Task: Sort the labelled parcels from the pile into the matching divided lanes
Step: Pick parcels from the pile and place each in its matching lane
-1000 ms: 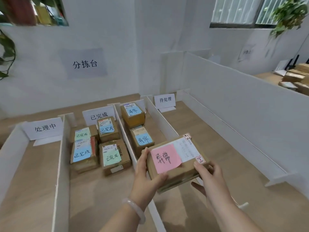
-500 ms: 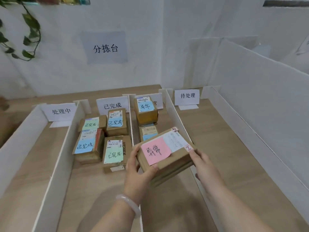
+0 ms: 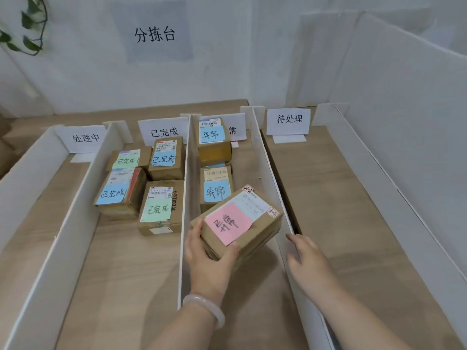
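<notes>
Once on parcel (image 3: 237,223), right grip (image 3: 303,253) off.

Head-worn view, angled down, close

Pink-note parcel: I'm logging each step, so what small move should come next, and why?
Probably lower the pink-note parcel flat in its lane, nearer than the blue-note parcel, and let go: their notes match, only the left hand grips it, and the right hand is open, off it.
</notes>
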`<state>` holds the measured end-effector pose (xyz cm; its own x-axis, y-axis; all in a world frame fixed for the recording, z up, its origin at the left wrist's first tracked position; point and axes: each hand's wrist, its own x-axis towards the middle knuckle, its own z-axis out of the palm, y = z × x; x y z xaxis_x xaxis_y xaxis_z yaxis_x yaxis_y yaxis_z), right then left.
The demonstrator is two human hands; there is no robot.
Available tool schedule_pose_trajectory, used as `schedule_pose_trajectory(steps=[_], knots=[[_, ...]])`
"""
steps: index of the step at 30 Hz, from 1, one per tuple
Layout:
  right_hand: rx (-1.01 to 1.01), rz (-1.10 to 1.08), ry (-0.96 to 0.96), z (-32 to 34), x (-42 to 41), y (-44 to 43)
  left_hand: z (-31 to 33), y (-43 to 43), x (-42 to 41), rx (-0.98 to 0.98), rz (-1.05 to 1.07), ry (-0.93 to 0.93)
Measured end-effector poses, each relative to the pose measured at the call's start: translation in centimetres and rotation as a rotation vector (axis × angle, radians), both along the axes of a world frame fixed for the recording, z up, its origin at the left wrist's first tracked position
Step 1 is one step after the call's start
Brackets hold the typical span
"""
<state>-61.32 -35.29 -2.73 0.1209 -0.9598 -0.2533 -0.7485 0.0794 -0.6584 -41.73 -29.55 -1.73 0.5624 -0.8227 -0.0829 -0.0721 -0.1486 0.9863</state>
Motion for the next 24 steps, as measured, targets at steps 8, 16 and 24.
schedule_pose_trajectory(steps=[8,16,24], knots=[[0.092,0.112,0.035,-0.3,-1.8,1.4,-2.2,0.7,-3.3,0.159,0.060,-0.025],[0.073,0.164,0.067,-0.2,-2.5,1.2,-5.0,1.1,-4.0,0.450,-0.122,-0.058],[0.063,0.180,0.044,-0.8,-2.8,0.9,-4.9,1.0,-0.2,0.453,-0.547,-0.873]])
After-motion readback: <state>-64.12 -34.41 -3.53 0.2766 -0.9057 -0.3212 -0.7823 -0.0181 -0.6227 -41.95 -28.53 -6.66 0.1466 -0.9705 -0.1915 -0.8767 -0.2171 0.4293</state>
